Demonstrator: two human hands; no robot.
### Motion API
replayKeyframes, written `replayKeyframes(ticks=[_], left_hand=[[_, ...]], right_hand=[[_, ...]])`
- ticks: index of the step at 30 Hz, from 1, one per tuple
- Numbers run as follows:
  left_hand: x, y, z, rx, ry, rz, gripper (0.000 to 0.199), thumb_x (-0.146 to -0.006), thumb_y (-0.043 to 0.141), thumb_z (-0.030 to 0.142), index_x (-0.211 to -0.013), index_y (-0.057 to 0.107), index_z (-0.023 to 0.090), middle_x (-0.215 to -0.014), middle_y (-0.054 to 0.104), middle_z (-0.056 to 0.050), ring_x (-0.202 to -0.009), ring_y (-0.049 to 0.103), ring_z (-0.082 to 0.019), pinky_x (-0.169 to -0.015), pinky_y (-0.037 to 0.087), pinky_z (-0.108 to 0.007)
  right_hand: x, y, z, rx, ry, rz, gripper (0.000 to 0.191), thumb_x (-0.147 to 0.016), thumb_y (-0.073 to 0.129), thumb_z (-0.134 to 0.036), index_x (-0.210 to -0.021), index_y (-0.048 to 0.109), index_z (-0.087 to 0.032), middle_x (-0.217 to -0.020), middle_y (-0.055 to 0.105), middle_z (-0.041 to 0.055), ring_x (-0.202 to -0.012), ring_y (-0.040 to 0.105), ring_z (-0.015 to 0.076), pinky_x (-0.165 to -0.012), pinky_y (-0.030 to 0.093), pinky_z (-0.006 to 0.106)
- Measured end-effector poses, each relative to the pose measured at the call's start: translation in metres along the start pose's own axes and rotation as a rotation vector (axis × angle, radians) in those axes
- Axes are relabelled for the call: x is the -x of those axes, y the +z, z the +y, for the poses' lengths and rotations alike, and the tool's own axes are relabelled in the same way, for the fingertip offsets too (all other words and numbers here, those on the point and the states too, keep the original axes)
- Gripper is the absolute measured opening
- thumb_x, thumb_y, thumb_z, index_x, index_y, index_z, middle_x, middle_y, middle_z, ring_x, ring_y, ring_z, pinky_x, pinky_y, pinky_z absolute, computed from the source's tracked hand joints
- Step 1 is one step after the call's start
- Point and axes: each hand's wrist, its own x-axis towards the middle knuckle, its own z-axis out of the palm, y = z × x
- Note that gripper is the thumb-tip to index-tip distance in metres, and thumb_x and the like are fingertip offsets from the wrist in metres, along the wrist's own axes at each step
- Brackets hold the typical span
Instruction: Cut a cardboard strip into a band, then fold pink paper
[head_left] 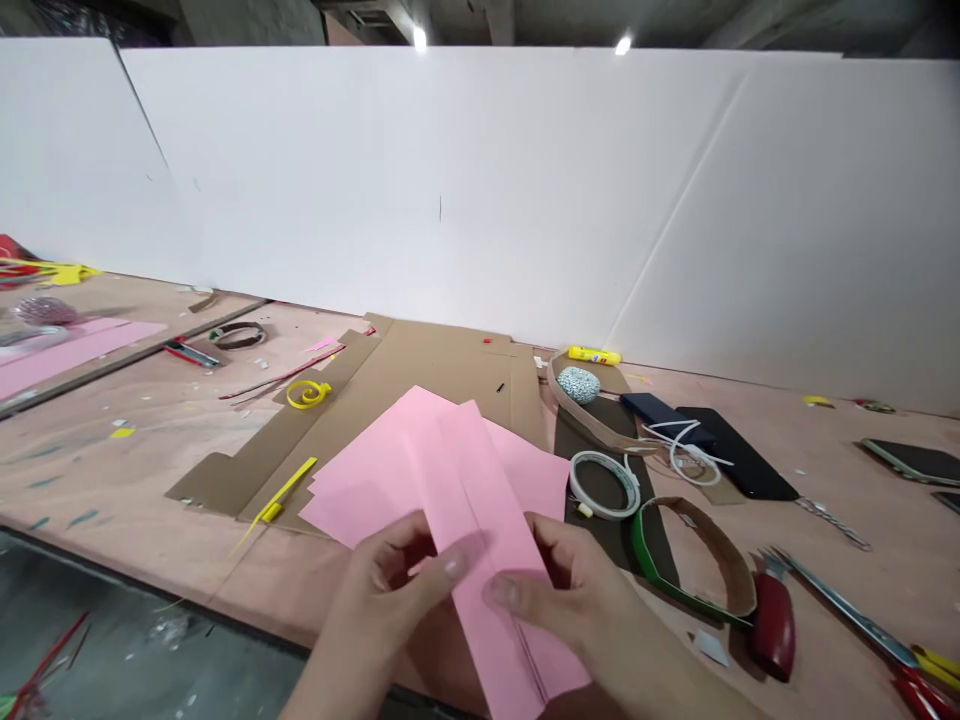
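A folded strip of pink paper (469,500), with a lengthwise crease, is held between both hands above the table's front edge. My left hand (401,590) grips its left side, thumb on top and fingers curled beneath. On the right side, my right hand (559,590) pinches it the same way, its thumb near the middle. Behind the strip, several pink sheets (367,475) lie fanned out on a flat piece of brown cardboard (442,360). Part of the fingers of both hands is hidden under the paper.
Right of the sheets are a tape roll (604,486), a green-edged cardboard ring (694,560), a red-handled tool (774,620), scissors (855,615) and a black phone (739,452). Yellow paper strips (281,495) lie left. A white board (450,190) stands behind the table.
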Motion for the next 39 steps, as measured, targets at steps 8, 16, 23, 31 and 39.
replayKeyframes(ticks=[8,16,23,31,39], left_hand=[[0.002,0.029,0.001,-0.112,-0.100,-0.254,0.036,-0.086,0.081,0.050,-0.087,0.081,0.014,-0.081,0.072,-0.005,-0.074,0.060,-0.019,-0.070,0.048,-0.027],[0.020,0.033,-0.012,-0.302,-0.172,-0.276,0.059,-0.090,0.069,0.068,-0.066,0.058,0.015,-0.063,0.037,0.003,-0.063,0.034,-0.011,-0.056,0.024,-0.024],[0.037,0.021,-0.017,-0.309,-0.250,-0.266,0.059,-0.085,0.073,0.073,-0.073,0.075,0.015,-0.063,0.064,-0.003,-0.060,0.059,-0.016,-0.058,0.047,-0.024],[0.031,0.005,-0.007,-0.235,-0.162,-0.110,0.052,-0.087,0.078,0.065,-0.074,0.074,0.015,-0.068,0.068,-0.004,-0.064,0.060,-0.015,-0.059,0.050,-0.023],[0.027,0.007,0.010,-0.107,-0.182,-0.098,0.052,-0.084,0.081,0.065,-0.068,0.069,0.016,-0.061,0.063,-0.001,-0.054,0.057,-0.013,-0.054,0.051,-0.022]], right_hand=[[0.013,-0.008,0.011,-0.143,-0.079,0.088,0.042,-0.082,0.091,-0.051,-0.103,0.083,-0.016,-0.094,0.081,0.0079,-0.085,0.072,0.0241,-0.084,0.056,0.038],[0.016,-0.006,-0.017,-0.364,-0.162,0.369,0.030,-0.072,0.098,-0.042,-0.086,0.085,-0.019,-0.085,0.082,0.0055,-0.077,0.071,0.0207,-0.076,0.058,0.033],[0.014,-0.009,-0.027,-0.458,-0.203,0.515,0.028,-0.065,0.101,-0.038,-0.078,0.084,-0.019,-0.084,0.083,0.0059,-0.079,0.074,0.0226,-0.077,0.060,0.035],[0.030,-0.030,-0.029,-0.455,-0.099,0.521,0.035,-0.066,0.101,-0.033,-0.092,0.081,-0.021,-0.101,0.083,0.0041,-0.090,0.076,0.0226,-0.073,0.062,0.029],[0.066,-0.059,-0.017,-0.253,-0.007,0.589,0.032,-0.074,0.097,-0.043,-0.093,0.086,-0.021,-0.083,0.077,0.0057,-0.066,0.063,0.0161,-0.050,0.051,0.023]])
